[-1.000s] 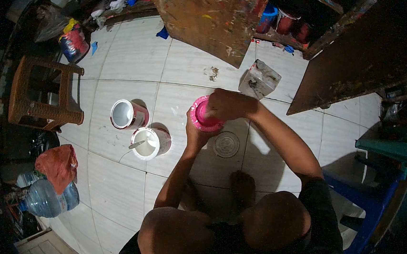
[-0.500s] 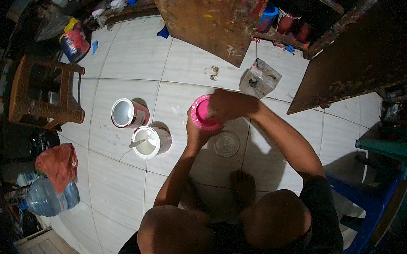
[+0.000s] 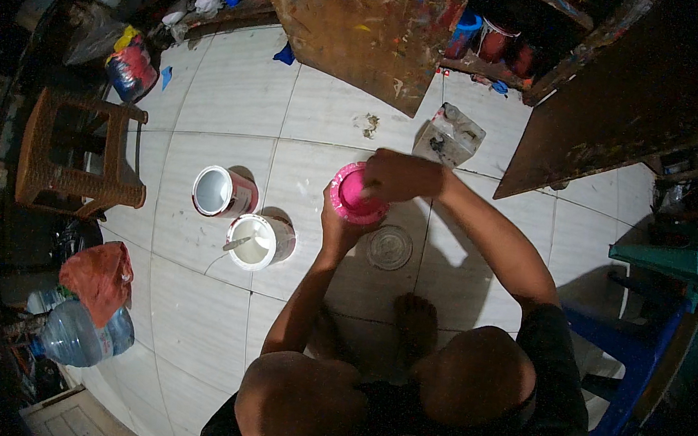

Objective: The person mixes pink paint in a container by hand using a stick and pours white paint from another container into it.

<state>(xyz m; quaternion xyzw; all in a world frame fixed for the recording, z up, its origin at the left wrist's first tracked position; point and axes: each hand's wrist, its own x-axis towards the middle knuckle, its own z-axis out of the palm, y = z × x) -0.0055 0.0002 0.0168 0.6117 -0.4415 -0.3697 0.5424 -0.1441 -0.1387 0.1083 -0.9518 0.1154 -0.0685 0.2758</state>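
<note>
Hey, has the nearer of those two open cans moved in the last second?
No: the nearer can sits in the same place against the floor tile joint just below it; only the whole view shifts slightly.

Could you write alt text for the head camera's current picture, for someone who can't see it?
A person's left hand holds a pink container while the right hand reaches over its opening. To the left, two open cans stand on white floor tiles, the nearer with a utensil at its mouth.
</note>
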